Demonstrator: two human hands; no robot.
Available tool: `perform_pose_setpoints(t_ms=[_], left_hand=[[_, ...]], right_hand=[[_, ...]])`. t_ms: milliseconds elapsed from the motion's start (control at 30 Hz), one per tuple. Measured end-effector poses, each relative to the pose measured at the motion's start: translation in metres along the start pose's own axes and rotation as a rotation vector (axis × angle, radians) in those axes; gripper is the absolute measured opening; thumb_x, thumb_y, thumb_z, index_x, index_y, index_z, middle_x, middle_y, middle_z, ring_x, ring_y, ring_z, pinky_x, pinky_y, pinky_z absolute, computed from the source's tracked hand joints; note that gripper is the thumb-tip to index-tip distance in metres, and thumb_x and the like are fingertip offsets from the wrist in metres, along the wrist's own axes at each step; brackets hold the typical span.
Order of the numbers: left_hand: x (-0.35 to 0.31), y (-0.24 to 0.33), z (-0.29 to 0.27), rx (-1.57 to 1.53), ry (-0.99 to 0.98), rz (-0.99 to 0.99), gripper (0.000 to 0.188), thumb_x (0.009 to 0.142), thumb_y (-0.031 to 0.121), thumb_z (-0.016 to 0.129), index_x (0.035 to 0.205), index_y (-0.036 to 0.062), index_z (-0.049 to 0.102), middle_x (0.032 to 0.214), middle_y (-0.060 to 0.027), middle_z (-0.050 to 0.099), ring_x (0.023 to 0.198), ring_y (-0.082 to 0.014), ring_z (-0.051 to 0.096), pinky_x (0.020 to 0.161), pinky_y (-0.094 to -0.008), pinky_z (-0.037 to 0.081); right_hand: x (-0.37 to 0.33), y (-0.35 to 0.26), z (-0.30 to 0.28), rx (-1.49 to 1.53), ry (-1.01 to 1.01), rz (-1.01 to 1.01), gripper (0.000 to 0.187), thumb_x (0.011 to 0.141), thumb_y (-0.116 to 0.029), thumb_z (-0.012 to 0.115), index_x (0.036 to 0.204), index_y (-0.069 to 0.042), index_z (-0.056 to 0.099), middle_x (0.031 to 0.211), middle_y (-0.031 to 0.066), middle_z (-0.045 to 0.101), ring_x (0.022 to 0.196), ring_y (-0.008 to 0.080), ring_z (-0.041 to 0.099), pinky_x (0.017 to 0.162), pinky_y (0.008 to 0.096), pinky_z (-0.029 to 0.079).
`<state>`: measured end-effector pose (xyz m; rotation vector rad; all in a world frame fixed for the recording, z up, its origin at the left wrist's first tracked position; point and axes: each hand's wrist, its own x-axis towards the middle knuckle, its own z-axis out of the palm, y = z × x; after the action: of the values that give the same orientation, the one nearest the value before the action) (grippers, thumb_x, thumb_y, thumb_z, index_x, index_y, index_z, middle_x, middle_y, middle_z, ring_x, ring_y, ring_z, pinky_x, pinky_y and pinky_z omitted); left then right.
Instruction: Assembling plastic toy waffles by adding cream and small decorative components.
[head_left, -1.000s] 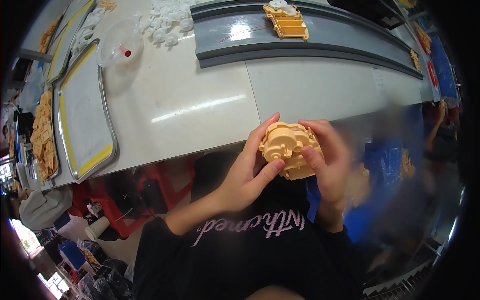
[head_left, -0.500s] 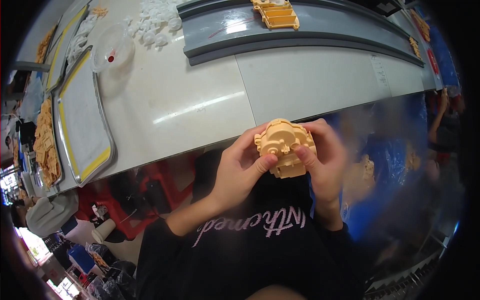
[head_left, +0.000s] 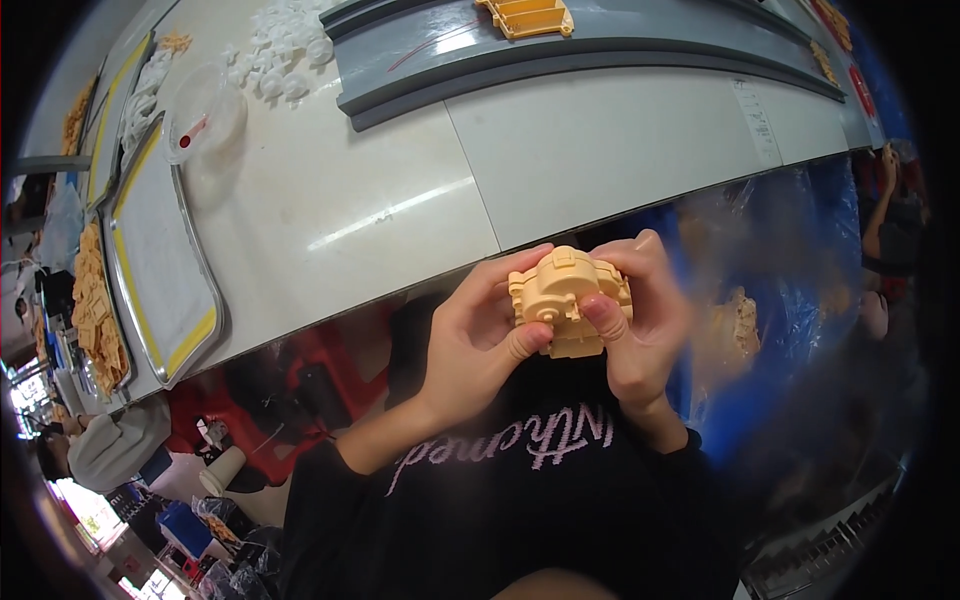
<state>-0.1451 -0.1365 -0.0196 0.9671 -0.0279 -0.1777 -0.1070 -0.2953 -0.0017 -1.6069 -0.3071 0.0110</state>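
Between my two hands, in front of my body and just off the table's near edge, is a tan moulded plastic housing with rounded bulges and a small round boss. My left hand grips its left side, the thumb low on the front face by the boss. On the other side my right hand is closed round it, with the thumb pressed on the front face near the middle. The fingers behind the housing are partly hidden.
A grey channel-shaped track runs along the table, bearing a tan ribbed part. Left are white small parts, a clear plastic bowl, a yellow-edged tray and a heap of tan pieces. Blue plastic sheeting hangs right.
The housing has tilted a little in my hands, so its top edge shows more. My right thumb has shifted slightly over the front face. The whole view has moved slightly.
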Motion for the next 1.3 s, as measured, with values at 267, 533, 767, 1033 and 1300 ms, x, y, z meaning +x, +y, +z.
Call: perform_pose_setpoints(t_ms=[267,533,767,1033,1300], left_hand=[[-0.005,-0.005,-0.003,0.042,0.089,0.125,0.043,0.086,0.007,0.068,0.121,-0.0003,0.046,0.119,-0.0138,0.057,0.107,-0.0194,0.057,0.092,-0.0321,0.047],[-0.006,-0.009,0.002,0.031,0.177,0.047,0.046,0.085,0.016,0.070,0.120,0.0015,0.043,0.111,-0.0108,0.057,0.102,-0.0171,0.057,0.089,-0.0298,0.045],[-0.009,-0.020,-0.009,0.029,0.200,0.109,0.056,0.082,0.030,0.074,0.117,0.0045,0.039,0.113,-0.0116,0.054,0.105,-0.0191,0.054,0.091,-0.0326,0.043],[-0.013,-0.027,-0.012,0.125,0.184,0.297,0.059,0.079,0.034,0.077,0.113,0.0084,0.036,0.118,-0.0211,0.052,0.107,-0.0249,0.053,0.092,-0.0359,0.044],[-0.017,-0.025,-0.018,0.329,0.045,0.341,0.048,0.082,0.004,0.070,0.109,0.0137,0.031,0.110,-0.0265,0.051,0.100,-0.0360,0.059,0.083,-0.0456,0.052]], right_hand=[[-0.001,0.003,-0.003,0.086,-0.048,0.040,0.030,0.077,-0.001,0.074,0.104,0.004,0.062,0.100,0.0108,0.057,0.088,0.0148,0.055,0.076,0.0241,0.044],[-0.007,0.006,0.005,0.057,0.084,-0.033,0.029,0.075,-0.001,0.076,0.100,0.004,0.062,0.098,0.0123,0.059,0.086,0.0159,0.056,0.074,0.0251,0.046],[-0.002,0.009,0.002,-0.026,0.003,-0.133,0.034,0.077,-0.010,0.076,0.103,0.004,0.059,0.098,0.0150,0.058,0.090,0.0216,0.056,0.078,0.0294,0.045],[-0.001,-0.002,0.003,-0.301,-0.044,-0.327,0.034,0.073,-0.013,0.077,0.100,0.000,0.062,0.093,0.0118,0.064,0.093,0.0280,0.062,0.079,0.0372,0.044],[-0.011,-0.010,0.001,-0.380,-0.054,-0.300,0.034,0.071,-0.011,0.077,0.100,-0.004,0.061,0.091,0.0074,0.066,0.089,0.0249,0.065,0.086,0.0409,0.038]])
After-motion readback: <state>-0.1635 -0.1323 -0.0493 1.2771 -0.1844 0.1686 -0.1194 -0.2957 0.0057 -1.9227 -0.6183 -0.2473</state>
